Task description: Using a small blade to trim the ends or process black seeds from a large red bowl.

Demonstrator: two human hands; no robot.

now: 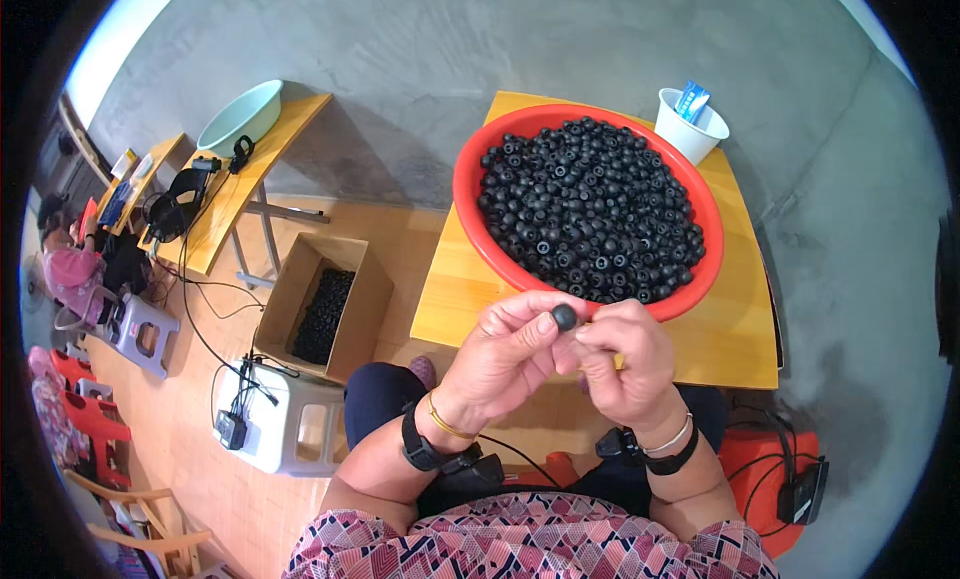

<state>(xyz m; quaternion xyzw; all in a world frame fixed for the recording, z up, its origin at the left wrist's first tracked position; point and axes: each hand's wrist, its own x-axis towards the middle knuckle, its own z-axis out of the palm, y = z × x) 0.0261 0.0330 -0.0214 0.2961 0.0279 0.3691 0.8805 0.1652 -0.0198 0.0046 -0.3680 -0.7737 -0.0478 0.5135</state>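
Between the thumb and fingers of my left hand [500,364] is a small black ball-shaped piece [564,317], held just over the near rim of a red basin [466,194]. My right hand [632,364] is closed in a pinch right beside it, its fingertips close to those of the left. Whatever the right fingers grip, if anything, is too small to make out. A heap of black round pieces [590,209], many showing a hole, fills much of the basin. The basin stands on a yellow wooden table [445,304].
A white cup [688,139] with a blue packet [692,101] stands behind the basin. Left on the floor are a cardboard box [362,304] of black pieces and a white stool [268,434] with cables. A pale green basin [240,121] sits on another table. Another person [72,279] sits far left.
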